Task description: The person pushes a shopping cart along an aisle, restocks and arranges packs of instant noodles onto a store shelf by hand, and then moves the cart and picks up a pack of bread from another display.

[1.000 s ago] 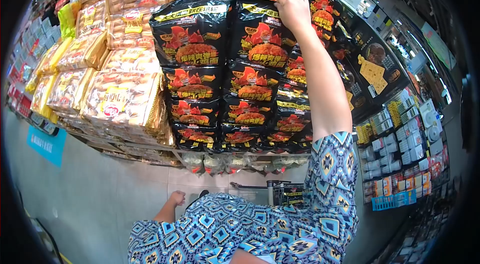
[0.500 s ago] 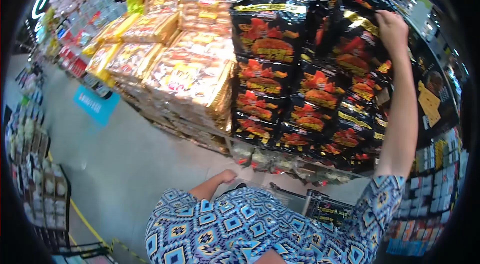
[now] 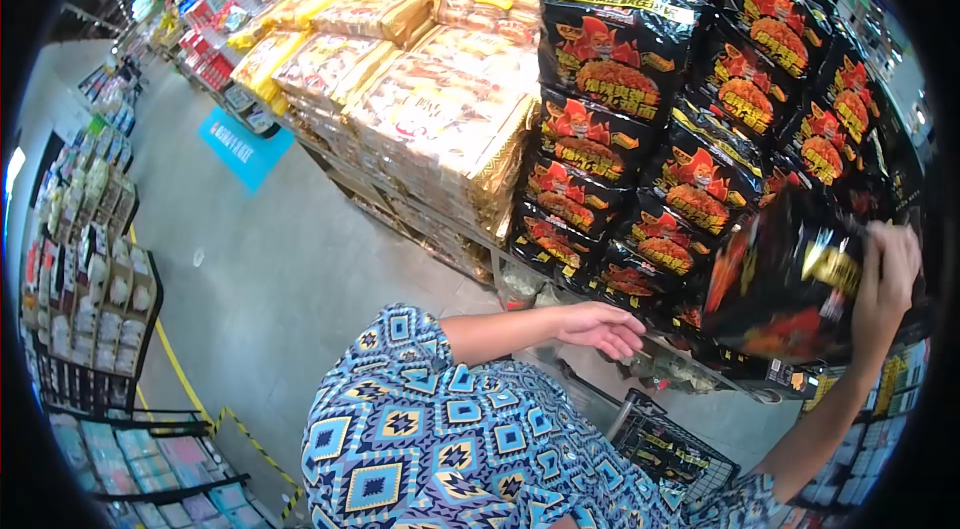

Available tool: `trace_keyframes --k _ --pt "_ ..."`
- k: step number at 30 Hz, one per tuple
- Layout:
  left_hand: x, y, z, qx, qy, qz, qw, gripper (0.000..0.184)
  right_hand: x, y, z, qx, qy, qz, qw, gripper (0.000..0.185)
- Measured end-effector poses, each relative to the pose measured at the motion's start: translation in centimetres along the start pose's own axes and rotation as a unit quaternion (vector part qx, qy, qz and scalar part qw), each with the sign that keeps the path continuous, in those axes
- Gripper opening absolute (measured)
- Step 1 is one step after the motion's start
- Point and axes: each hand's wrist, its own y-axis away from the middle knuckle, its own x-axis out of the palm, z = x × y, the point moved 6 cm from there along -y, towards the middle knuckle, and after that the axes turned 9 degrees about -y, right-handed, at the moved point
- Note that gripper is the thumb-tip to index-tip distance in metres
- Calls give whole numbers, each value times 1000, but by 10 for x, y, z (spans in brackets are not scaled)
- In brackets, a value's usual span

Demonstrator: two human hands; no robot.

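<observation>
At the right, my right hand (image 3: pixel 890 269) grips the edge of a black noodle pack (image 3: pixel 775 274), blurred by motion and tilted in front of the stack. My left hand (image 3: pixel 603 329) is stretched out over the front edge of the display, palm up, fingers extended, holding nothing. Behind them rise stacked black noodle packs (image 3: pixel 620 59) with red and yellow pictures. A shopping cart (image 3: pixel 670 444) stands below, between my body and the display, with dark packs in it.
Gold-wrapped packs of bread-like snacks (image 3: pixel 440 114) are piled left of the black packs. A blue floor sign (image 3: pixel 240 147) lies in the aisle (image 3: pixel 240 269). Shelves of goods (image 3: pixel 90 299) line the far left, beside yellow floor tape (image 3: pixel 175 359).
My right hand has come down and right from the upper stack, bringing a black noodle pack with it. My left hand has moved right and reached forward, fingers now extended. The view has shifted.
</observation>
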Motion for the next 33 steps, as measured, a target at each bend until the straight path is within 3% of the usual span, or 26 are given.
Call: trace_keyframes --k 3,5,9,10,14,21,33 --pt "29 -14 8 -23 110 50 992 52 7 36 48 7 -51 39 998 4" --pt "44 -20 11 -20 259 126 958 57 18 55 81 13 -88 71 993 5" --pt "67 -13 0 -2 256 142 956 62 55 88 118 16 -169 105 980 16" --pt "71 -11 1 -49 349 152 923 68 64 94 126 14 -189 114 975 17" --pt "64 -10 7 -39 335 136 931 68 85 107 149 13 -243 130 961 20" --pt "19 25 0 60 293 61 952 70 110 108 174 -33 -282 153 947 13" --pt "3 31 -6 97 270 14 958 76 133 107 179 -75 -275 187 940 21"
